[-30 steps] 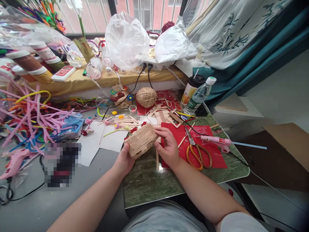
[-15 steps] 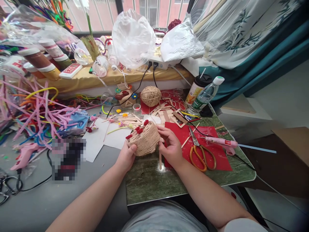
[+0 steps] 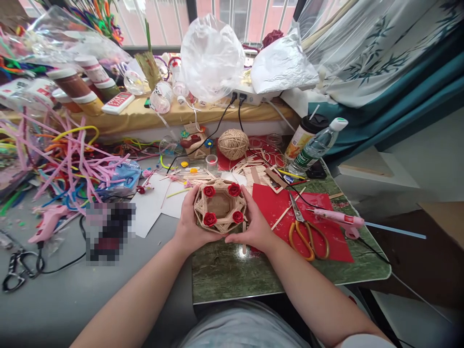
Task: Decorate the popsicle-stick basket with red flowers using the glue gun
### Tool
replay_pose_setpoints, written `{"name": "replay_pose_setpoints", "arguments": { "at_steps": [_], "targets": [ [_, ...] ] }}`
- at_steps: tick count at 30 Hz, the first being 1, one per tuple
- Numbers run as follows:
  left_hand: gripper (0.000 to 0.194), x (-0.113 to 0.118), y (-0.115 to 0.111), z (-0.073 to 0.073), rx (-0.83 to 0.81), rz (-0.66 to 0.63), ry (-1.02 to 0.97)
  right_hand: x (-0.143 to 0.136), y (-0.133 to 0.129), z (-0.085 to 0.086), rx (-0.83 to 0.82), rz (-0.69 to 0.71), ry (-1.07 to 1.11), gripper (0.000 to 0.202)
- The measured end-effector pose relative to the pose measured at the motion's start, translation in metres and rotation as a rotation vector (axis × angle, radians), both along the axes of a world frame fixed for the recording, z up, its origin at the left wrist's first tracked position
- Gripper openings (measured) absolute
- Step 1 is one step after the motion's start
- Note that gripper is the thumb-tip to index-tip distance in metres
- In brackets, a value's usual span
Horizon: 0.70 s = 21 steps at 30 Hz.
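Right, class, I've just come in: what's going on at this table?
A person holds a twine-wrapped box between the left hand and right hand, its open top facing up. Four red roses sit around the rim. Orange-handled scissors and a pink glue gun lie to the right, and a ball of twine sits behind.

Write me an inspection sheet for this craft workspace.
Surface: green tabletop, partly covered by a red sheet; no spill seen.
Job's things: twine-wrapped box with four red roses, held open side up; twine ball behind.
Clutter: scissors, pink glue gun, loose craft sticks.
Hands: left hand and right hand hold the box's opposite sides.
Cables: the glue gun's black cable crosses the right edge.
Surroundings: bottle, lidded cup, teal curtain.
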<state>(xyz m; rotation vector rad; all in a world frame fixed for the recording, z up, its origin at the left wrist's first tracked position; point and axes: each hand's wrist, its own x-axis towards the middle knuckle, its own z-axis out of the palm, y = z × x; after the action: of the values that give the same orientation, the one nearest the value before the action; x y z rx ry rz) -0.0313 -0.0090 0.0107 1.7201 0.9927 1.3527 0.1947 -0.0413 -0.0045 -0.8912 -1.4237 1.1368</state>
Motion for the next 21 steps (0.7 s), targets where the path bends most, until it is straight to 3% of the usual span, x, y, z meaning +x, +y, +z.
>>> {"name": "replay_pose_setpoints", "arguments": {
  "at_steps": [3,7,12,15,18,21],
  "targets": [
    [0.127,-0.001,-0.002,0.004,-0.067,-0.018,-0.076,-0.001,0.0,-0.002,0.018,-0.042,-0.05,0.143],
    [0.115,-0.005,0.001,0.008,-0.038,-0.023,-0.102,0.0,0.001,-0.002,0.056,-0.076,-0.077,0.136],
    [0.134,-0.007,0.006,-0.001,0.079,-0.113,0.053,0.003,0.0,-0.001,0.1,-0.135,-0.097,0.132],
    [0.139,-0.004,0.006,-0.003,-0.055,-0.24,-0.042,0.003,0.0,-0.002,0.097,-0.144,-0.076,0.131],
    [0.112,0.002,0.006,0.0,-0.265,-0.317,-0.311,0.002,0.001,-0.004,0.112,-0.157,-0.129,0.129],
    [0.076,0.005,0.008,0.003,-0.474,-0.26,-0.528,0.003,0.003,-0.003,0.196,-0.146,-0.269,0.128]
  ]
}}
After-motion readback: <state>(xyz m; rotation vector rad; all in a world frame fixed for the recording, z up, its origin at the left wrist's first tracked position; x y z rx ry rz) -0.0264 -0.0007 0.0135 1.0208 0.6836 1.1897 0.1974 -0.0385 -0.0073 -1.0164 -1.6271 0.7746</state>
